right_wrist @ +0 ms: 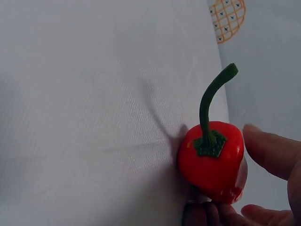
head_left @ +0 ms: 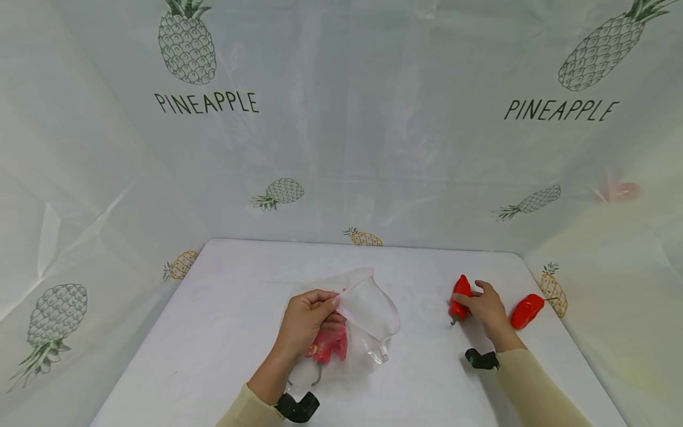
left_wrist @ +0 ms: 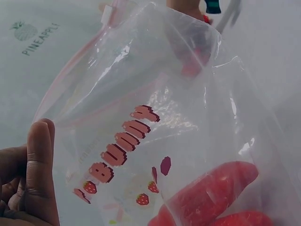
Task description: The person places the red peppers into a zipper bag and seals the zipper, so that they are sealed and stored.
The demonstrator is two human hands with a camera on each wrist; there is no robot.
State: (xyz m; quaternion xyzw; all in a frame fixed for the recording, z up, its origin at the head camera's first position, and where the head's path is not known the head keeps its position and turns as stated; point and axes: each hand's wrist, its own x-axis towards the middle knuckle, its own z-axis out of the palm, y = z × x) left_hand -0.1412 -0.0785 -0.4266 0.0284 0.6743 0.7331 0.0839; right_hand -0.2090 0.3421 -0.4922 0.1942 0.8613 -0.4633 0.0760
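Near the middle of the table my left hand pinches the rim of a clear zip bag with a pink zip edge. The bag's mouth gapes toward the right, and a pink zip slider shows at its top in the left wrist view. "BUNNY" lettering and strawberries are printed on it. Red peppers lie inside the bag, seen through the plastic. Over on the right, my right hand holds a red pepper between thumb and fingers, its green stem pointing away from the palm.
Another red pepper lies right of my right hand, near the right edge of the white table. Pale sheeting with pineapple prints hangs behind the table and along both sides.
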